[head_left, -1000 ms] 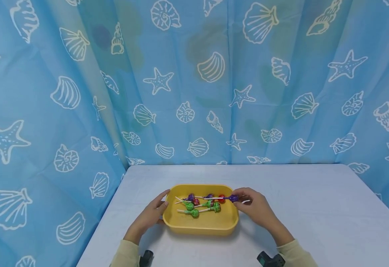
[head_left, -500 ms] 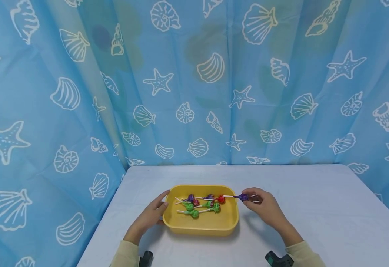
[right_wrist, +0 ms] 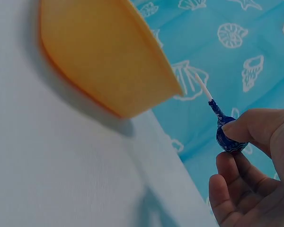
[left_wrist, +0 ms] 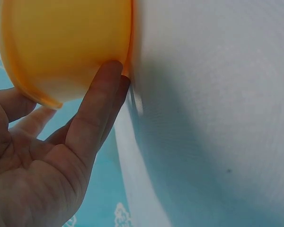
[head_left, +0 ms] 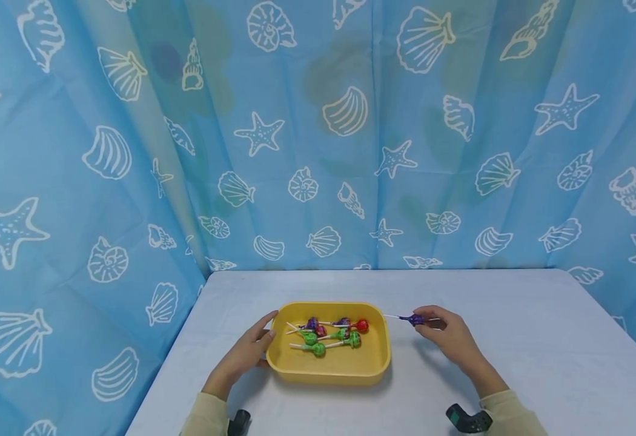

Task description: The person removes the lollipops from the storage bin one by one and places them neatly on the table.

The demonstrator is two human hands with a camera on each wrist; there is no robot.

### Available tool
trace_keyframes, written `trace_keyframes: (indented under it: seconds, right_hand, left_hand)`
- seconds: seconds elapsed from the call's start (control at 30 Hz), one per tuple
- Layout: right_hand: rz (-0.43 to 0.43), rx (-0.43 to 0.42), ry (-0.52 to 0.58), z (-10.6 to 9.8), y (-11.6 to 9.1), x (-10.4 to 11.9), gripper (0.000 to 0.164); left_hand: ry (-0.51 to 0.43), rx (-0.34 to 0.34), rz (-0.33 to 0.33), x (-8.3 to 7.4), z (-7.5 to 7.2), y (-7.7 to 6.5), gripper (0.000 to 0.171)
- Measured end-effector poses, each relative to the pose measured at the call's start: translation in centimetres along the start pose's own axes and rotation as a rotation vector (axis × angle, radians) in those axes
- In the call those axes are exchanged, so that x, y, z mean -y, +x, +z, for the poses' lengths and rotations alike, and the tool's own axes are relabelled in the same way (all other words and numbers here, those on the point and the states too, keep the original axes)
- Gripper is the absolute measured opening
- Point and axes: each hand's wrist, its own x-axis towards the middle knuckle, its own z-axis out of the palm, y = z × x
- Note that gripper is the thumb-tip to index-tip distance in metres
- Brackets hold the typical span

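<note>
A yellow tray [head_left: 329, 376] holds several wrapped lollipops with white sticks: green ones [head_left: 318, 349], purple ones [head_left: 342, 322] and a red one [head_left: 361, 326]. At its left end my left hand [head_left: 246, 348] holds the wall. The left wrist view shows the thumb at the rim and fingers [left_wrist: 95, 106] against the outside. Right of the tray, my right hand [head_left: 450, 336] pinches a purple lollipop [head_left: 413, 319] by its candy head, above the table. Its white stick [right_wrist: 203, 86] points left toward the tray's right end. In the right wrist view, thumb and fingers grip the wrapped ball.
A white cloth [head_left: 514, 339] covers the table under the tray. Blue curtains [head_left: 318, 151] with shell and starfish prints hang behind and along the left side. A dark device [head_left: 467, 419] sits on the right wrist.
My right hand has moved right, carrying the purple lollipop from over the tray to beyond its right rim. The left hand and the tray have stayed in place.
</note>
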Motion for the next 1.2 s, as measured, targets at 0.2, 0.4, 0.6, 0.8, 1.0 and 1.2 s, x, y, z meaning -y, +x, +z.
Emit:
trace_keyframes:
  seconds: [0.2, 0.4, 0.6, 0.8, 1.0, 1.2]
  right_hand:
    - [0.056, -0.002, -0.032, -0.2, 0.3, -0.9, 0.033]
    - [0.079, 0.004, -0.042, -0.3, 0.6, -1.6, 0.032]
    - [0.1, 0.004, -0.073, -0.2, 0.8, -2.4, 0.031]
    - [0.104, 0.013, -0.092, -0.2, 0.9, -3.0, 0.031]
    - [0.089, 0.018, -0.141, -0.2, 1.0, -3.3, 0.03]
    - [0.107, 0.023, -0.189, 0.0, 1.0, -3.0, 0.029]
  left_hand:
    - [0.002, 0.0, -0.003, 0.0, 0.0, 0.0, 0.053]
    - [0.005, 0.002, -0.018, -0.3, -0.2, 0.1, 0.053]
    - [0.007, 0.01, -0.011, -0.2, -0.2, 0.1, 0.053]
    - [0.01, 0.007, -0.003, -0.1, -0.2, 0.0, 0.053]
    - [0.011, 0.007, 0.002, -0.1, -0.2, -0.1, 0.053]
    - [0.007, 0.005, 0.002, 0.0, -0.2, -0.1, 0.052]
